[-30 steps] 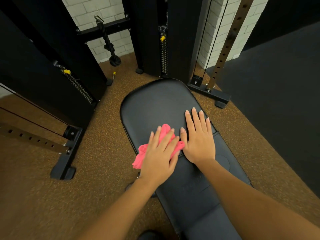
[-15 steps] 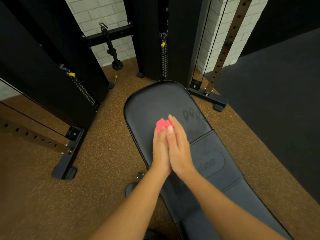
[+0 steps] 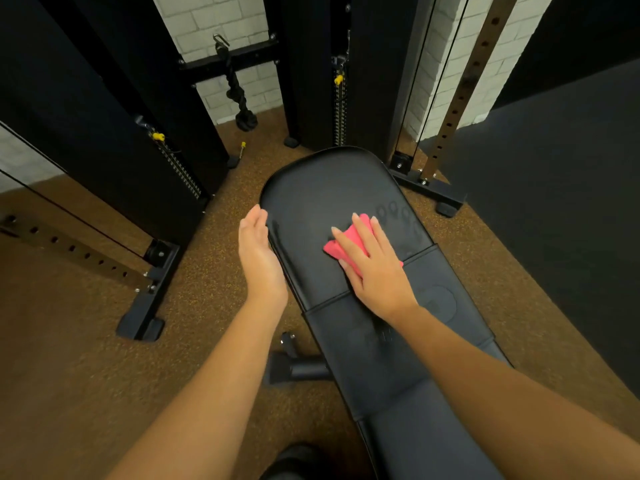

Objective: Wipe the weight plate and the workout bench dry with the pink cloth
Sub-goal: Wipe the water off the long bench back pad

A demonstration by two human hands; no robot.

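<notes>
Pink cloth (image 3: 346, 242) pinned flat under the right hand (image 3: 375, 268), fingers spread, arm reaching forward. Left hand (image 3: 258, 252) open, fingers straight and together, edge-on against the workout bench (image 3: 329, 188) at its left rim. The bench runs lengthwise away from the person, rounded end toward the cable machine (image 3: 311, 81).

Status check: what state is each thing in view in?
workout bench: faint finger marks on its pad.
pink cloth: lying bunched on the bench.
right hand: fingers straight, pressing the cloth.
left hand: open, empty, at the bench's left edge.
weight plate: not in view.
</notes>
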